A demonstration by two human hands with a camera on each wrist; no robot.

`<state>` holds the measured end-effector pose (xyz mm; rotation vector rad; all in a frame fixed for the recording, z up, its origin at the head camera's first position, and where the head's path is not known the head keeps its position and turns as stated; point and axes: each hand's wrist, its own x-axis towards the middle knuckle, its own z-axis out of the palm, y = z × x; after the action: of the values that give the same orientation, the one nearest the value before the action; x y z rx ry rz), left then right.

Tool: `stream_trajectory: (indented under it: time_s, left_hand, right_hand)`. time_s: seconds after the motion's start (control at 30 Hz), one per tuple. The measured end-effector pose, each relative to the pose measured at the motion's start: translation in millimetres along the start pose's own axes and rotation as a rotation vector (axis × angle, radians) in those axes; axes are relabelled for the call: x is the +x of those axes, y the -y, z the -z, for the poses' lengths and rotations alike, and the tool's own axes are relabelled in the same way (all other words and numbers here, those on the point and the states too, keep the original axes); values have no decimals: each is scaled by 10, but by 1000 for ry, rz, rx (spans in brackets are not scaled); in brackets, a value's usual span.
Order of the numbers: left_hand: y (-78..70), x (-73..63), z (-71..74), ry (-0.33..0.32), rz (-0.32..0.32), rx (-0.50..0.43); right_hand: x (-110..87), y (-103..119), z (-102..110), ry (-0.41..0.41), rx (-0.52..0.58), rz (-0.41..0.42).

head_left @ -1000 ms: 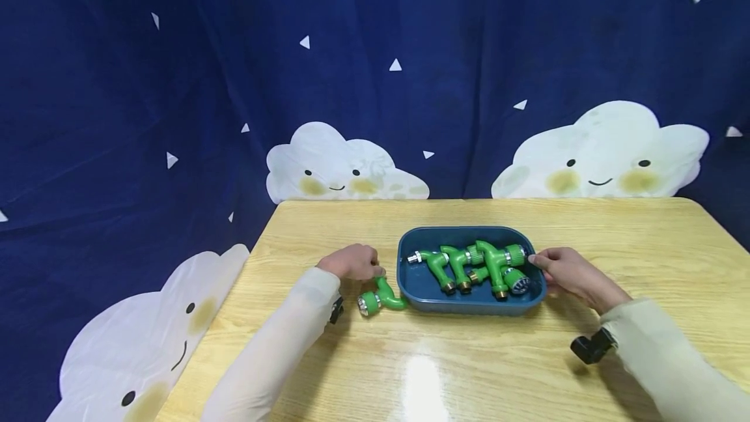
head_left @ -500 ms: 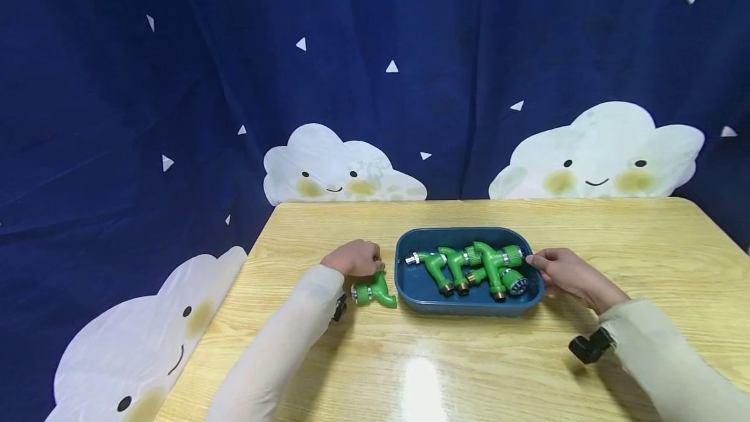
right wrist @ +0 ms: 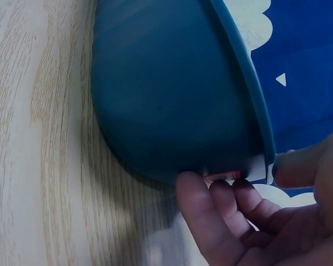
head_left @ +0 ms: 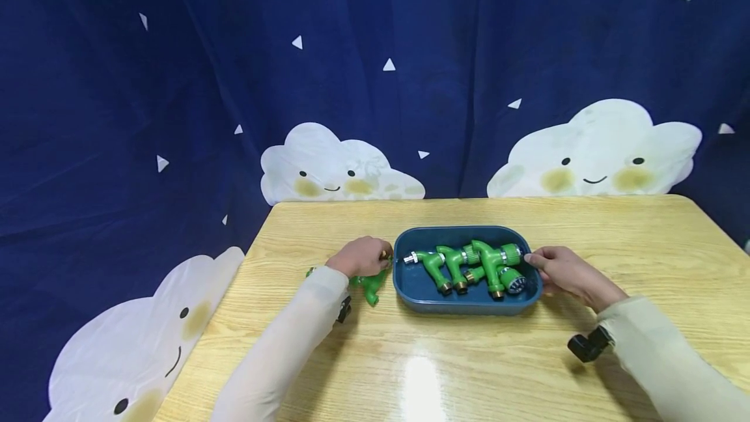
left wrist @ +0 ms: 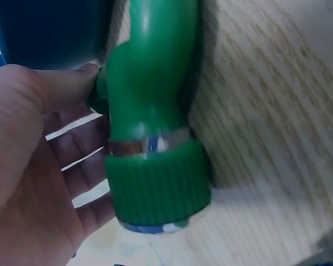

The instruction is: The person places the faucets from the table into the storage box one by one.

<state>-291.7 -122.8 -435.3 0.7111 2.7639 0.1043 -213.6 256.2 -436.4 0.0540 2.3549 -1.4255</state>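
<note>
My left hand (head_left: 364, 256) holds a green tap (left wrist: 158, 185) by its narrow end, just left of a blue plastic bin (head_left: 469, 307). In the left wrist view the tap's ribbed knob points toward the camera, and the thumb presses near its base. The fingers are partly hidden behind it. At the bin's right end my right hand (head_left: 567, 272) pinches the rim, thumb on top and fingers below against the outer wall. Inside the bin lie several green taps (head_left: 495, 273) with brass or silver threaded ends.
A small green piece (head_left: 310, 271) shows left of the left sleeve; what it belongs to is hidden. The light wooden table (head_left: 486, 370) reaches back to a dark blue curtain (head_left: 457, 70) with white clouds. A black wrist camera (head_left: 588, 346) hangs under the right wrist.
My left hand has lifted and turned the tap, shifting slightly right toward the bin; the knob has swung out of sight behind the wrist. My right hand stays on the bin rim.
</note>
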Motion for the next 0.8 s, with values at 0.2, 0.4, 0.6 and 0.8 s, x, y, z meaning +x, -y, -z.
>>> stream_trajectory:
  time_s: [0.2,0.4,0.6,0.8]
  left_hand:
    - [-19,-24,8,-10,-65,41]
    - [-40,-52,4,-48,-149,105]
    - [-57,-84,-10,-61,-197,141]
    - [23,-145,-11,-90,-236,-67]
  right_hand:
    - [4,-8,-7,-4,3,4]
    - [12,-26,-5,-10,-15,5]
    - [8,-13,-3,-18,-36,3]
    - [4,14,-8,-18,-44,2]
